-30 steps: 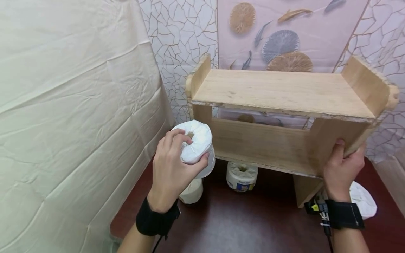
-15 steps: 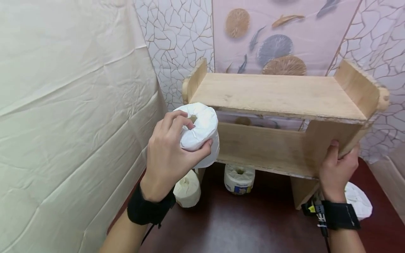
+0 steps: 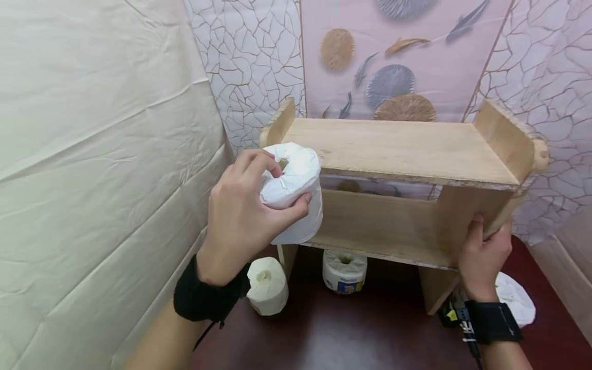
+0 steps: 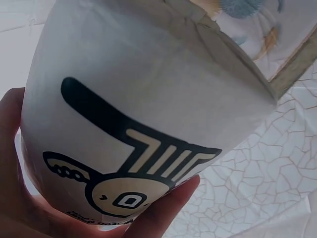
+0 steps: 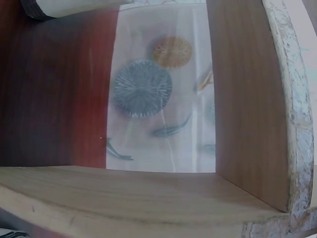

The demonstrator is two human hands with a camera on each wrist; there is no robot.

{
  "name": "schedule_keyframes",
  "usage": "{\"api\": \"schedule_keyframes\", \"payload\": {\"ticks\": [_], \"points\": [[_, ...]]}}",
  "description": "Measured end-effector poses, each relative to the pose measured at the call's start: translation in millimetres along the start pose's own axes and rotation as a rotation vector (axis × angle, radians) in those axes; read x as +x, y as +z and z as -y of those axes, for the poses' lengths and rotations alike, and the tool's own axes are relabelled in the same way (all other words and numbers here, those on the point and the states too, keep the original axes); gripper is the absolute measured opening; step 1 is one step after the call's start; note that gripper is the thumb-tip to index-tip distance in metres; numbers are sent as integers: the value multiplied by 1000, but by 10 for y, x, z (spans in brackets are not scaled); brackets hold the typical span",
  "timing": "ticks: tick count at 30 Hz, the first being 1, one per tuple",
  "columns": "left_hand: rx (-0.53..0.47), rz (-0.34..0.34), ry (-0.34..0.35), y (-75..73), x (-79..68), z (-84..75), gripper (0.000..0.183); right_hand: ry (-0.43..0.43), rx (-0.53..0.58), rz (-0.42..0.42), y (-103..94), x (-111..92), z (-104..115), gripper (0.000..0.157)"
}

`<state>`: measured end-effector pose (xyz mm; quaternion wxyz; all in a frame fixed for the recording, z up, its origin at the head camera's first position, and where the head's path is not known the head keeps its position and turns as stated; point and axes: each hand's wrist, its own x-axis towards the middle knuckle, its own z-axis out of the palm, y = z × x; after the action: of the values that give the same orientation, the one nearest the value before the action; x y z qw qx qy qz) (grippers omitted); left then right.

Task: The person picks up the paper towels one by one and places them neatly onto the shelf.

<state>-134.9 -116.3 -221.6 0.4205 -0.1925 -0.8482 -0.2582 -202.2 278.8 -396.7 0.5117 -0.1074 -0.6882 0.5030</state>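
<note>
My left hand (image 3: 240,210) grips a white wrapped toilet roll (image 3: 302,221) by its upper end, with fingers at the core hole and thumb on the near side. It is held up in front of the left end of a wooden shelf unit (image 3: 398,149). In the left wrist view, a cartoon face is printed on the held toilet roll (image 4: 148,94). My right hand (image 3: 483,259) grips the shelf unit's right side panel, thumb on the inner face. That hand is out of sight in the right wrist view, where the panel (image 5: 148,198) crosses the bottom.
A cream toilet roll (image 3: 268,293) stands on the dark red tabletop (image 3: 351,339) at left. Beneath the lower board is another roll with a blue label (image 3: 344,275). A white roll (image 3: 515,300) lies partly behind my right wrist. Beige cloth (image 3: 102,169) hangs along the left.
My left hand has lifted the toilet roll higher before the shelf's left end, uncovering the cream roll below. The head view has shifted; my right hand keeps its grip on the panel.
</note>
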Motion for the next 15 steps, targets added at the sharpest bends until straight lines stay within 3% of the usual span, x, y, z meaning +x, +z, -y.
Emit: {"api": "schedule_keyframes", "payload": {"ticks": [8,15], "points": [[-27,60,-36,-180,303,-85,46,-30,42,0,60,-76,-22,37],[-78,122,-94,-227,622,-198,48,-59,31,-11,23,4,9,38]]}}
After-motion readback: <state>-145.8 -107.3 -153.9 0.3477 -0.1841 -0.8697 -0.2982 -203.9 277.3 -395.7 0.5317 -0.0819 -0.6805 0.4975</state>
